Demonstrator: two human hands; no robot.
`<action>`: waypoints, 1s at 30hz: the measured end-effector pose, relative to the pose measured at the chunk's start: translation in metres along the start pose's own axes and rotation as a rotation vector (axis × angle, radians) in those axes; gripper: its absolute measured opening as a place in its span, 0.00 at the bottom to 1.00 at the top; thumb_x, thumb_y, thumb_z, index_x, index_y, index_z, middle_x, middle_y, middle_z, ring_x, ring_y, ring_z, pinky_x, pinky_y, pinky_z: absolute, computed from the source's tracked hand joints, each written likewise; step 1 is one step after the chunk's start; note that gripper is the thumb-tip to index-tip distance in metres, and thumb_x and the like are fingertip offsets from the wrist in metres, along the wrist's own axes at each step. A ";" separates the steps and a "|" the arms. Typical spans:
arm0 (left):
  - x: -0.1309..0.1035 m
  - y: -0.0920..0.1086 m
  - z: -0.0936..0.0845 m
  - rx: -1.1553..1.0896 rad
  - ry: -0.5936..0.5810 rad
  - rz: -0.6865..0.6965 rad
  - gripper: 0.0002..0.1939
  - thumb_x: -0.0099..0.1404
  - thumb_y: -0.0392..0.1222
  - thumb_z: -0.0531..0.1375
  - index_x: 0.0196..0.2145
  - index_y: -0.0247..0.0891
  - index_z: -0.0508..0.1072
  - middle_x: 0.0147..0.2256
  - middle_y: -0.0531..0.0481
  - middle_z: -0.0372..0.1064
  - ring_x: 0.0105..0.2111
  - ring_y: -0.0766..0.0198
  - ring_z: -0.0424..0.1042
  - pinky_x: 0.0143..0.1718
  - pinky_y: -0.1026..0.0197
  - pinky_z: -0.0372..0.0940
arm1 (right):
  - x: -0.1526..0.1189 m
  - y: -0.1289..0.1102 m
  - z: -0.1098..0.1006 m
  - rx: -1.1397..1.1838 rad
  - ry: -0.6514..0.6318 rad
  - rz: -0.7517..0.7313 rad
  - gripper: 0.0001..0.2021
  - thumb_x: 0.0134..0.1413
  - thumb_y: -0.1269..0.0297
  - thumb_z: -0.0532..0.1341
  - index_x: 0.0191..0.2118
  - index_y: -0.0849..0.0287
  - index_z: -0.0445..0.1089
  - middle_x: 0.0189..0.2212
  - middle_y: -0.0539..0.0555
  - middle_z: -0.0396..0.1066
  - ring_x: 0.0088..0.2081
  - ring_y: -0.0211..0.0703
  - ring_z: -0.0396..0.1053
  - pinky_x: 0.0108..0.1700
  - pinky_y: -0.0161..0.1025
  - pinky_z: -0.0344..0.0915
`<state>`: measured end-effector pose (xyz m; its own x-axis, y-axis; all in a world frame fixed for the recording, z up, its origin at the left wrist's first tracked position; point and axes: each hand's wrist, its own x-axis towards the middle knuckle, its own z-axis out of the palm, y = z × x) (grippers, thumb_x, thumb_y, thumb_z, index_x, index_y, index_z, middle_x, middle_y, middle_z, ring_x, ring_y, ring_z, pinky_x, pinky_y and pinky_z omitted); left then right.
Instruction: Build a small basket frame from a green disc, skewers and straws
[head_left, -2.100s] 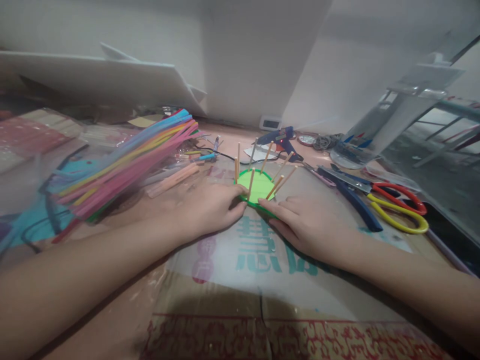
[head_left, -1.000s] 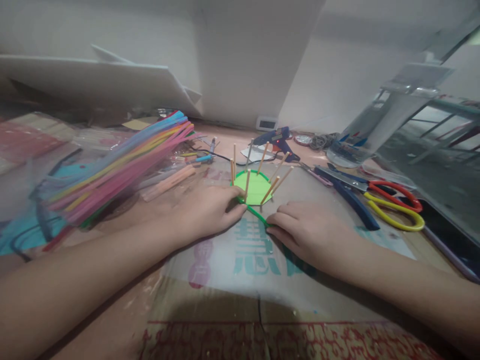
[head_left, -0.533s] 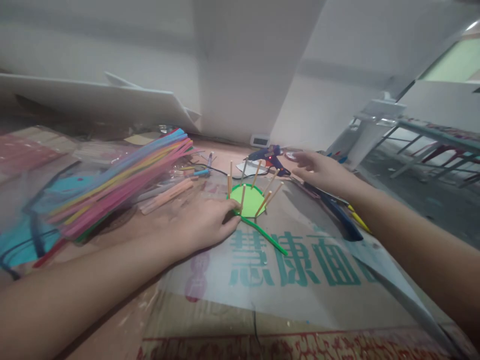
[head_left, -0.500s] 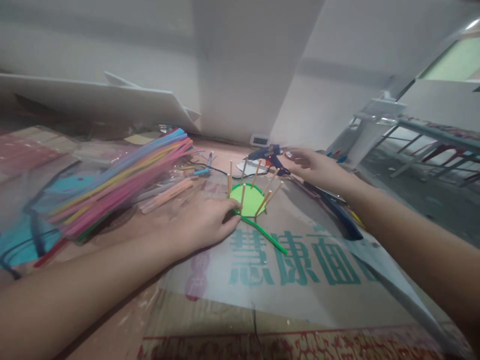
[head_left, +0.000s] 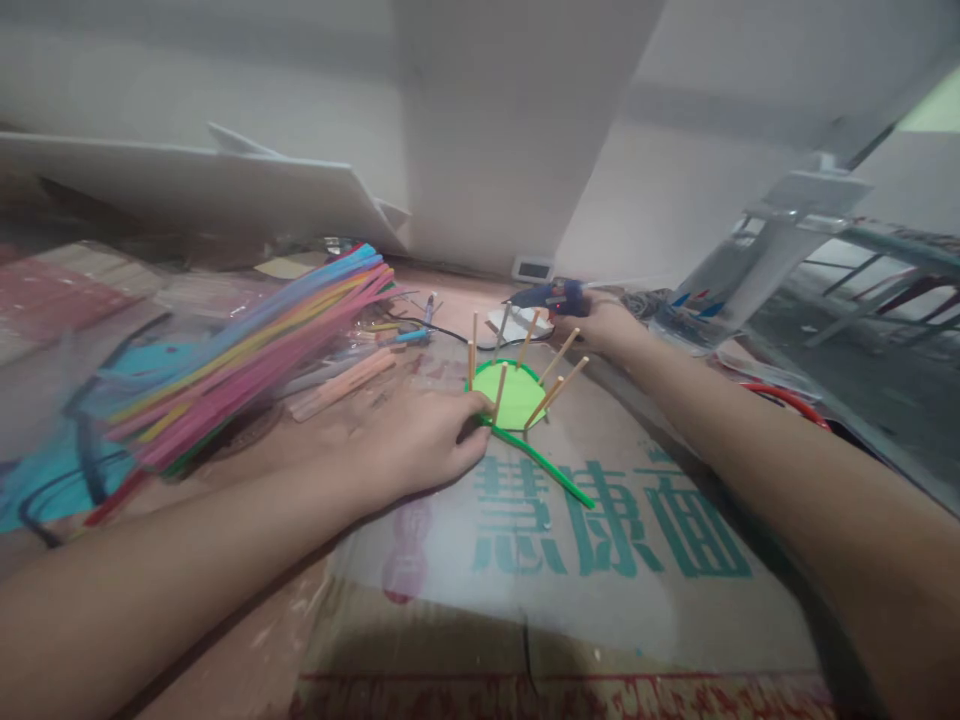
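– So, how does the left hand (head_left: 427, 440) stand?
– Its thumb and forefinger pinch the green strip (head_left: 547, 465) at the near rim of the green disc (head_left: 514, 402), just beside the foremost of the wooden sticks (head_left: 500, 393). The other end of the strip runs free, slanting toward the near right.
– And the disc itself?
– It sits in the middle, on the printed cardboard (head_left: 585, 620), with the sticks rising round its edge. Some are nearly upright, others lean right. Dark green edging shows along its far rim.
– What about the right hand (head_left: 611, 325)?
– Stretched out beyond the disc, touching the rear of the blue glue gun (head_left: 566, 297). Most of its fingers are hidden, so I can't tell how tightly they close. A small red light glows on the gun, and a white scrap (head_left: 517, 322) is near its nozzle.
– Further out?
– A small white device (head_left: 533, 269) by the wall, a tilted-looking clear container (head_left: 739, 255) to the right, and a red handle (head_left: 787, 402) partly behind the right forearm. Over on the left there's a bundle of coloured strips (head_left: 255, 350), with white boards (head_left: 247, 190) behind it
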<state>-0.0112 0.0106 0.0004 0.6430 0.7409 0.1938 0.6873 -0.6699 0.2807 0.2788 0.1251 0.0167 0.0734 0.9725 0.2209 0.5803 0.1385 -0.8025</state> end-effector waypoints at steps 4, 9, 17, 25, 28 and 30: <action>0.001 0.000 0.000 0.003 0.008 0.010 0.16 0.68 0.46 0.55 0.48 0.43 0.77 0.35 0.49 0.80 0.32 0.57 0.77 0.32 0.57 0.64 | -0.010 -0.012 -0.013 0.024 0.081 0.017 0.09 0.50 0.65 0.68 0.38 0.62 0.75 0.33 0.57 0.79 0.33 0.43 0.76 0.36 0.38 0.72; 0.001 -0.001 0.001 0.024 0.015 0.011 0.15 0.68 0.47 0.54 0.46 0.43 0.77 0.36 0.49 0.80 0.33 0.55 0.78 0.33 0.56 0.64 | -0.039 -0.034 -0.036 0.236 0.175 -0.031 0.04 0.54 0.65 0.66 0.34 0.60 0.74 0.32 0.55 0.78 0.30 0.40 0.76 0.36 0.37 0.74; -0.001 -0.003 0.001 0.026 0.011 0.011 0.15 0.69 0.46 0.54 0.48 0.45 0.76 0.38 0.48 0.80 0.35 0.55 0.78 0.34 0.57 0.64 | -0.130 -0.049 -0.071 0.072 0.033 -0.244 0.04 0.54 0.63 0.67 0.37 0.55 0.77 0.33 0.52 0.79 0.35 0.42 0.77 0.43 0.41 0.75; 0.000 -0.003 0.002 0.037 0.029 0.035 0.14 0.68 0.47 0.54 0.46 0.44 0.76 0.36 0.48 0.80 0.35 0.54 0.78 0.34 0.56 0.65 | -0.173 -0.021 -0.062 -0.248 -0.337 -0.161 0.15 0.50 0.48 0.69 0.37 0.53 0.76 0.33 0.53 0.79 0.32 0.46 0.77 0.31 0.40 0.72; 0.001 -0.003 0.003 0.022 0.025 0.032 0.14 0.68 0.46 0.54 0.46 0.44 0.76 0.36 0.49 0.79 0.34 0.55 0.77 0.34 0.56 0.65 | -0.174 -0.022 -0.052 -0.285 -0.368 -0.171 0.17 0.49 0.45 0.68 0.35 0.54 0.75 0.32 0.53 0.79 0.31 0.46 0.76 0.29 0.39 0.69; 0.001 -0.003 0.003 0.025 0.029 0.023 0.14 0.68 0.46 0.54 0.45 0.44 0.76 0.36 0.50 0.79 0.34 0.55 0.77 0.33 0.56 0.64 | -0.174 -0.027 -0.049 -0.331 -0.348 -0.195 0.17 0.51 0.44 0.66 0.36 0.53 0.75 0.32 0.53 0.78 0.32 0.46 0.75 0.31 0.40 0.68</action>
<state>-0.0120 0.0132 -0.0031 0.6491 0.7260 0.2272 0.6809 -0.6876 0.2521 0.2901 -0.0577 0.0277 -0.3032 0.9470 0.1059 0.7860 0.3114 -0.5341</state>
